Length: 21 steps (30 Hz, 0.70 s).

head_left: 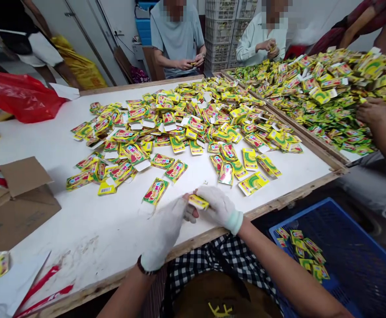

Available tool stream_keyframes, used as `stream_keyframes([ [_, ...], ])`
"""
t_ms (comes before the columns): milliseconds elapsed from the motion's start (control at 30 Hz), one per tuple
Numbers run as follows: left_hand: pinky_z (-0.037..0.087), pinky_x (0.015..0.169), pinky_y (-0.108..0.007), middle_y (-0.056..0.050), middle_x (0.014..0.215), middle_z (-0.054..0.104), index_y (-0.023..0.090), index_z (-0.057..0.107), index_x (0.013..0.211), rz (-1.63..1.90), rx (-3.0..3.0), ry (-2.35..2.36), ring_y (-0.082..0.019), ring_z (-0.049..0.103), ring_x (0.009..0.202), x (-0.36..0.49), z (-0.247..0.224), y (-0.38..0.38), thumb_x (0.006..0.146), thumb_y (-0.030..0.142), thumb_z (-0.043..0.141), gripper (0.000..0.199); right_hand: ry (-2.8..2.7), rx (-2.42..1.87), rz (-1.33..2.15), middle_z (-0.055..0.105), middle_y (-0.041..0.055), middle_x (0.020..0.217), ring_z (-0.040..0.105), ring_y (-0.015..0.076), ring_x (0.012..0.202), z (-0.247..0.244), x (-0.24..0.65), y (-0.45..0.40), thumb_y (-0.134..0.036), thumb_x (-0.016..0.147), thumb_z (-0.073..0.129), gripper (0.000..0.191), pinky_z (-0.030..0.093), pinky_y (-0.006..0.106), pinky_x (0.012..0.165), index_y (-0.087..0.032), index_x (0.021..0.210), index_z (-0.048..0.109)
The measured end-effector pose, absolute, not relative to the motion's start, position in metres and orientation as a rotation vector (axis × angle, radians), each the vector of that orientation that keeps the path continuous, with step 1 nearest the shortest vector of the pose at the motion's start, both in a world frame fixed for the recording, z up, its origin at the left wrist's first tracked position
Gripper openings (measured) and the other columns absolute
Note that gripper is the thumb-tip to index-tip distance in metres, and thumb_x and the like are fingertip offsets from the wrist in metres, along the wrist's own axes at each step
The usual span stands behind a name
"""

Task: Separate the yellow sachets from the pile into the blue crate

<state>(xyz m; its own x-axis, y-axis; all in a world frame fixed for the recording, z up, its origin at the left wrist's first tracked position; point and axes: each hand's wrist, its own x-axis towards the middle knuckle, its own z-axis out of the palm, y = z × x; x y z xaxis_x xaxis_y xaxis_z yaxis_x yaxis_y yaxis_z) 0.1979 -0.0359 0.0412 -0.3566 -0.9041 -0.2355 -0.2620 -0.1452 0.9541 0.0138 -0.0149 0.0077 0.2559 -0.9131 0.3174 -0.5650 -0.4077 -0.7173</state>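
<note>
A small yellow box (pixel 198 202) is held between my gloved hands above the white table's near edge. My right hand (pixel 215 204) has its fingers closed on the box from the right. On the box's left side is my left hand (pixel 171 225), with bent fingers and bare fingertips against it. Just beyond my hands, a green and yellow box (pixel 155 191) lies flat on the table. Past it spreads a large heap of similar yellow boxes (pixel 166 117), some with white flaps standing open.
At the lower right, a blue crate (pixel 333 238) holds several small packs. A wooden rim (pixel 298 187) edges the table. On the left are a cardboard box (pixel 20 203) and a red plastic bag (pixel 24 99). People work around the tables, one person's hands (pixel 374 112) at the right-hand heap.
</note>
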Motion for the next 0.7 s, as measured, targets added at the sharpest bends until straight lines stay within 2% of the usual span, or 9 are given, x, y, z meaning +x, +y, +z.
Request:
stream_keyframes([
  [67, 0.052, 0.071, -0.032, -0.007, 0.085, 0.066, 0.015, 0.060, 0.098, -1.397, 1.356, -1.534, -0.018, 0.062, 0.073, 0.201, 0.045, -0.027, 0.091, 0.051, 0.041, 0.041, 1.249, -1.746, -0.978, 0.065, 0.0117, 0.117, 0.061, 0.0238, 0.107, 0.001, 0.011, -0.019, -0.025, 0.086, 0.054, 0.039, 0.048, 0.044, 0.096, -0.017, 0.124, 0.055],
  [133, 0.052, 0.083, -0.033, -0.009, 0.104, 0.064, 0.017, 0.052, 0.110, -1.261, 1.328, -1.572, -0.019, 0.062, 0.094, 0.199, 0.040, -0.022, 0.082, 0.044, 0.061, 0.041, 1.158, -1.490, -0.843, 0.067, 0.0103, 0.113, 0.064, 0.0224, 0.098, -0.003, 0.002, -0.017, -0.034, 0.082, 0.062, 0.045, 0.050, 0.041, 0.091, -0.015, 0.122, 0.056],
  [200, 0.053, 0.086, -0.034, -0.009, 0.109, 0.062, 0.018, 0.048, 0.108, -1.286, 1.259, -1.577, -0.020, 0.061, 0.103, 0.192, 0.028, -0.021, 0.075, 0.034, 0.070, 0.043, 1.103, -1.369, -0.742, 0.067, 0.0090, 0.111, 0.063, 0.0222, 0.096, -0.007, -0.005, -0.011, -0.038, 0.076, 0.070, 0.051, 0.051, 0.040, 0.091, -0.014, 0.119, 0.057],
  [300, 0.056, 0.080, -0.032, -0.006, 0.096, 0.063, 0.018, 0.046, 0.096, -1.381, 1.219, -1.506, -0.017, 0.066, 0.089, 0.176, 0.009, -0.021, 0.077, 0.023, 0.064, 0.028, 1.166, -1.295, -0.893, 0.063, 0.0077, 0.116, 0.062, 0.0224, 0.102, -0.015, -0.007, 0.002, -0.036, 0.072, 0.073, 0.062, 0.051, 0.038, 0.092, -0.018, 0.126, 0.049],
  [400, 0.056, 0.074, -0.029, -0.003, 0.092, 0.062, 0.019, 0.047, 0.097, -1.406, 1.176, -1.497, -0.014, 0.065, 0.081, 0.167, -0.003, -0.024, 0.077, 0.020, 0.064, 0.026, 1.301, -1.169, -1.174, 0.061, 0.0073, 0.115, 0.065, 0.0199, 0.097, -0.023, -0.007, 0.015, -0.033, 0.079, 0.065, 0.061, 0.054, 0.036, 0.087, -0.023, 0.132, 0.036],
  [567, 0.054, 0.081, -0.028, -0.002, 0.100, 0.062, 0.021, 0.054, 0.106, -1.539, 1.046, -1.554, -0.013, 0.063, 0.088, 0.173, -0.015, -0.034, 0.080, 0.022, 0.064, 0.029, 1.545, -1.364, -1.150, 0.063, 0.0051, 0.117, 0.061, 0.0210, 0.107, -0.023, -0.016, 0.021, -0.027, 0.081, 0.061, 0.041, 0.048, 0.037, 0.098, -0.024, 0.121, 0.054],
  [700, 0.052, 0.080, -0.028, -0.001, 0.094, 0.064, 0.019, 0.060, 0.097, -1.625, 1.047, -1.640, -0.014, 0.062, 0.086, 0.183, -0.014, -0.039, 0.083, 0.026, 0.060, 0.016, 1.394, -1.319, -1.017, 0.069, 0.0046, 0.106, 0.065, 0.0191, 0.095, -0.017, -0.017, 0.011, -0.033, 0.083, 0.059, 0.030, 0.053, 0.033, 0.088, -0.020, 0.110, 0.063],
])
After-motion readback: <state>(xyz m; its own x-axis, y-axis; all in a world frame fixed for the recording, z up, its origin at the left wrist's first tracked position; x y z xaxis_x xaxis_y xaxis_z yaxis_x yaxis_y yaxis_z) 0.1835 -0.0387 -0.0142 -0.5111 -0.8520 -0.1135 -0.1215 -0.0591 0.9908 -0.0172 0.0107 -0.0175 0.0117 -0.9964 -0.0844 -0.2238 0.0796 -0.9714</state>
